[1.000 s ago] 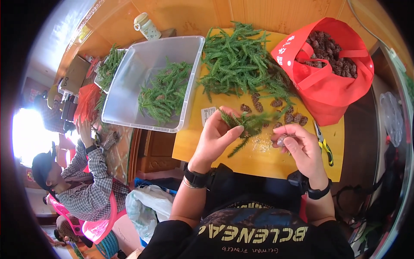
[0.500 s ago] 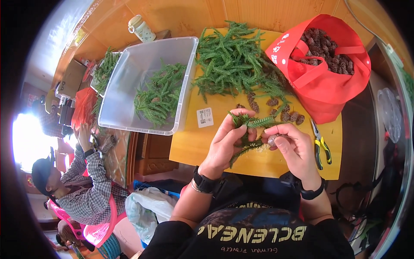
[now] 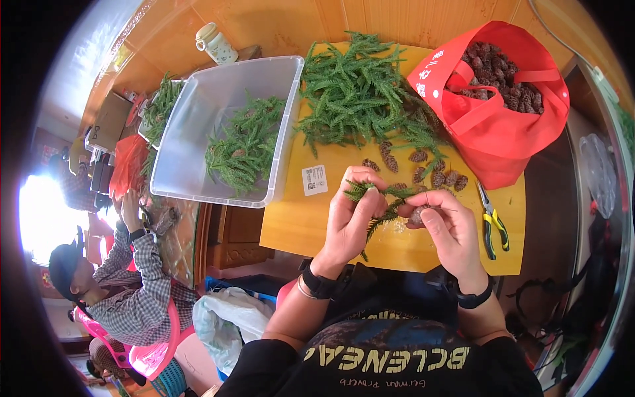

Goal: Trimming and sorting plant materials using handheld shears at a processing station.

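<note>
My left hand (image 3: 355,210) is closed around a green fir sprig (image 3: 378,227), pinching it between thumb and fingers. My right hand (image 3: 446,223) pinches a brown pine cone (image 3: 418,215) close against the sprig's right side; a thin dark wire shows by its fingers. Both hands are over the front of the yellow table (image 3: 291,228). Just beyond them lie several loose pine cones (image 3: 418,156). A big heap of green sprigs (image 3: 354,92) covers the table's far part. Fingers partly hide where sprig and cone meet.
A clear plastic bin (image 3: 192,142) with finished-looking sprigs stands at left. At right are a red bag (image 3: 489,149) full of pine cones and yellow-black pliers (image 3: 493,228). A white label (image 3: 314,180) lies near the bin. Another person (image 3: 132,298) sits at far left, working at another table.
My left hand has turned slightly, and the sprig in it now points more downward. My right hand stays almost in place with the pine cone.
</note>
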The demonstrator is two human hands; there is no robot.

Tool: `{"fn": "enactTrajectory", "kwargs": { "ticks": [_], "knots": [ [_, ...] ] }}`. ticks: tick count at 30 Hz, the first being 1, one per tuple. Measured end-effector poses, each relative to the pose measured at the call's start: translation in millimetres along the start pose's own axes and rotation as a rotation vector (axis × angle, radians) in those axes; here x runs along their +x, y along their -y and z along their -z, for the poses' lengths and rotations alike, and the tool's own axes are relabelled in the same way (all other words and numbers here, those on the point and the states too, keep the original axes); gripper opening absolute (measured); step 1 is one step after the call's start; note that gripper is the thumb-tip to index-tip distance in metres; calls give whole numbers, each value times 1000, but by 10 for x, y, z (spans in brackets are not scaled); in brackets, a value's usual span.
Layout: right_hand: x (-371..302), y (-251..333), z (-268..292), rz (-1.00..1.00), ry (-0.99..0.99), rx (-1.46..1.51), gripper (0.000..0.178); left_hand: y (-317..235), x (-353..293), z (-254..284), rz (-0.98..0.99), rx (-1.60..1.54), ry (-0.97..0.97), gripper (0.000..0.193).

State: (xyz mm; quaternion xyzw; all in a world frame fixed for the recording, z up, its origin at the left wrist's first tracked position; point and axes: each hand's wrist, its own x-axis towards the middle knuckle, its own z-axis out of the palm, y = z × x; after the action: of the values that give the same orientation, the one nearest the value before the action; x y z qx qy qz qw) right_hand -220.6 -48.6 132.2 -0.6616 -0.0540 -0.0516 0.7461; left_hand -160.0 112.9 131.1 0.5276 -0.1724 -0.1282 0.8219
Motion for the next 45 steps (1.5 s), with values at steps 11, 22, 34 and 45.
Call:
{"fn": "enactTrajectory", "kwargs": {
  "ticks": [11, 22, 34, 45],
  "knots": [
    [-6, 73, -26, 139, 40, -264, 25, 120, -7, 67, -156, 33, -57, 18],
    [-18, 71, -126, 158, -8, -294, 28, 115, -16, 81, -287, 261, -33, 18],
    [-47, 12, -190, 305, -176, -298, 39, 113, -21, 81, -395, 271, 64, 18],
    [-51, -18, -164, 355, -165, -375, 41, 68, -77, 27, -217, 276, -11, 21]
  ]
}}
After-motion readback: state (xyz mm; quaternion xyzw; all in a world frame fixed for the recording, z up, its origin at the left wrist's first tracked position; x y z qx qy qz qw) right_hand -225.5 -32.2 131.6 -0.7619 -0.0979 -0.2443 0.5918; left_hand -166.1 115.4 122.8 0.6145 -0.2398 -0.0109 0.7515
